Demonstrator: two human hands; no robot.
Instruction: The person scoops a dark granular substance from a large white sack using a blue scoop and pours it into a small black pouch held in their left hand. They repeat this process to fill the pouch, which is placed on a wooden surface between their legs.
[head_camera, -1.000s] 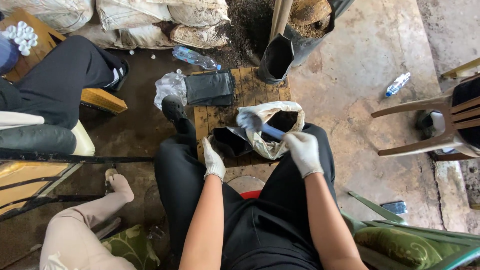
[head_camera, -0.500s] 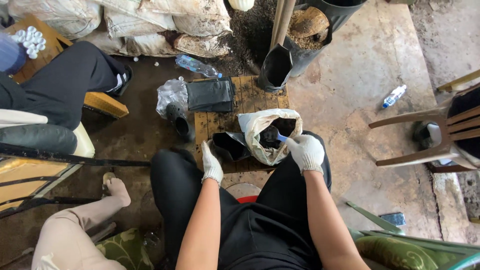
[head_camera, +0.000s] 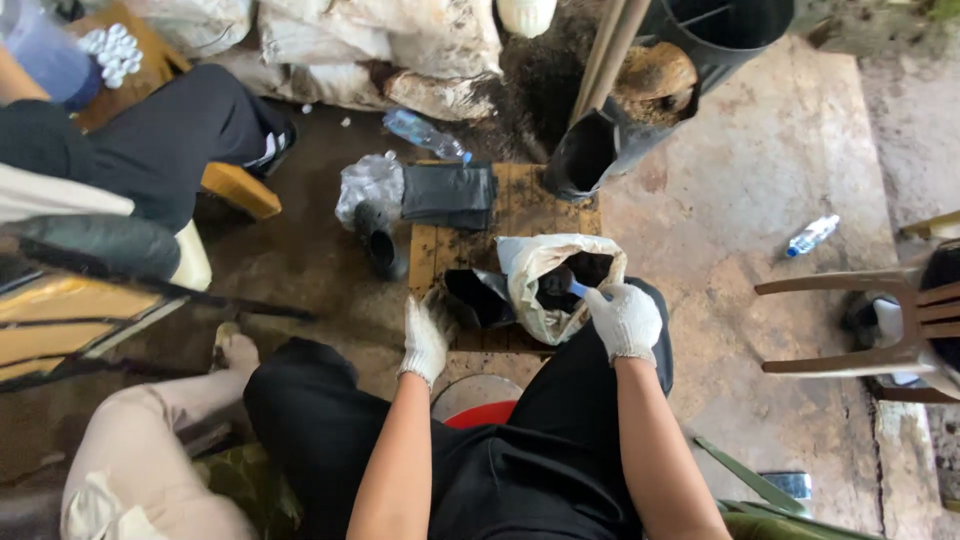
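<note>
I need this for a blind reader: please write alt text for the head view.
A seated person's gloved right hand reaches into a white sack while the gloved left hand holds a small black bag over a wooden board.

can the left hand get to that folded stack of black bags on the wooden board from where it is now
Probably yes. The left hand rests at the near edge of the board, and the black bags lie further along it. Only a small black pot sits beside the path, so a forward reach looks open.

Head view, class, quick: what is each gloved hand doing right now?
Left hand: closed on the rim of the small black plastic bag.
Right hand: gripping a blue-handled tool dipped into the open white sack.
</note>
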